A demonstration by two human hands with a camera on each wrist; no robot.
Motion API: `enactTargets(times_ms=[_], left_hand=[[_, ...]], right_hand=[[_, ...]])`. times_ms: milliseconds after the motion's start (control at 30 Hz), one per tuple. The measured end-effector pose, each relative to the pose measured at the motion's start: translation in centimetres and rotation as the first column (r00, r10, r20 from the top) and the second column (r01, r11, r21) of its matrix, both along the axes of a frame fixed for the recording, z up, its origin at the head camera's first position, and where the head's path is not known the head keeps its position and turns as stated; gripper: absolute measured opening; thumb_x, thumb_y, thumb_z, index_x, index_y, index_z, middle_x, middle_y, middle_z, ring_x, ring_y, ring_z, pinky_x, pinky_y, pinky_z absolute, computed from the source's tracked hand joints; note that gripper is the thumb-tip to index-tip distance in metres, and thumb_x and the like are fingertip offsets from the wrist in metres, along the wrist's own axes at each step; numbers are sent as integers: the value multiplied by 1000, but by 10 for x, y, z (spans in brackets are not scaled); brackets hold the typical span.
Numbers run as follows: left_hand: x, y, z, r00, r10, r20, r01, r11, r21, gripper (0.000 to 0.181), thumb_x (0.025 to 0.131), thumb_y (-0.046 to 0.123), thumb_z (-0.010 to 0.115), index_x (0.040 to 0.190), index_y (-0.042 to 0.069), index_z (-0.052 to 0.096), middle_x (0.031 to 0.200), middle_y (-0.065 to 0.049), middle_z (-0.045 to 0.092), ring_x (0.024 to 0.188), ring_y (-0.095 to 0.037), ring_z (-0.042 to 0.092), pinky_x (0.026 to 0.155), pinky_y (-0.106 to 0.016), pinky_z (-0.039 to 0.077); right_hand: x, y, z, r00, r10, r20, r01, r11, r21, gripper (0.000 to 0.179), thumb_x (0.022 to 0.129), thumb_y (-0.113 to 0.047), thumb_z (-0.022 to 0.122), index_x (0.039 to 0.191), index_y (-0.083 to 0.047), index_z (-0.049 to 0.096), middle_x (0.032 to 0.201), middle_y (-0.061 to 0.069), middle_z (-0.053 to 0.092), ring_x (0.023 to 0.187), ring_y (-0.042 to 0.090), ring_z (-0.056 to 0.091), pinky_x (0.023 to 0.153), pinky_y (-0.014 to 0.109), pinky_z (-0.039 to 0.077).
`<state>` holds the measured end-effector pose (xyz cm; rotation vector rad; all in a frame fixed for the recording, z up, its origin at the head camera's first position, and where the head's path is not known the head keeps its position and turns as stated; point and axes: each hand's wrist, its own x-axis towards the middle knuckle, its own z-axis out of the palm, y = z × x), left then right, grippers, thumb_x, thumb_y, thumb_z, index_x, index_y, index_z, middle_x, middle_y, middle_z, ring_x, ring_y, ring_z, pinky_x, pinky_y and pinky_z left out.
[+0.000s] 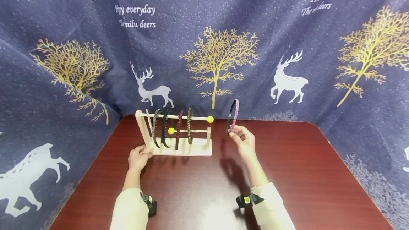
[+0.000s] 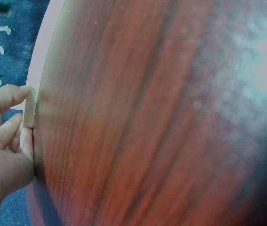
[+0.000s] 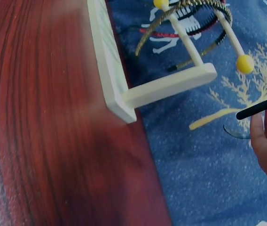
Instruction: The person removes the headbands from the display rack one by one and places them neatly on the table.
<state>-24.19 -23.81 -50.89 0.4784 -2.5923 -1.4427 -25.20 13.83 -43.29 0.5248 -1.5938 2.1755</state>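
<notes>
A pale wooden headband rack (image 1: 200, 149) stands on the table, with a yellow ball on the end of each of its two rods. My left hand (image 1: 138, 158) holds the left end of its base; in the left wrist view the thumb lies over the base end (image 2: 30, 110) and fingers come from beneath. To the right of the rack, my right hand (image 1: 246, 144) pinches a pink glittery headband (image 1: 236, 111) near its lower ends, raised above the table. The right wrist view shows only a black end of that headband (image 3: 258, 108) at the fingers.
Several headbands hang on the rack's rods, among them a red one (image 1: 179, 129) and a gold one (image 1: 189, 127). Dark red wood-grain tabletop (image 1: 287, 159) lies under the rack. Behind and beside it hangs a blue cloth (image 1: 179, 38) printed with deer and trees.
</notes>
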Motion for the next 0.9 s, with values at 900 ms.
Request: enactTargets(times_ms=[900], left_hand=[[3, 0, 4, 1000, 2, -14, -2, 1000, -19, 55, 77, 12, 67, 126, -6, 50, 120, -30, 49, 111, -42, 46, 97, -51, 31]], right_hand=[[1, 25, -25, 976, -200, 81, 162, 927, 337, 25, 78, 18, 57, 101, 15, 63, 88, 33, 59, 68, 13, 54, 57, 14, 44]])
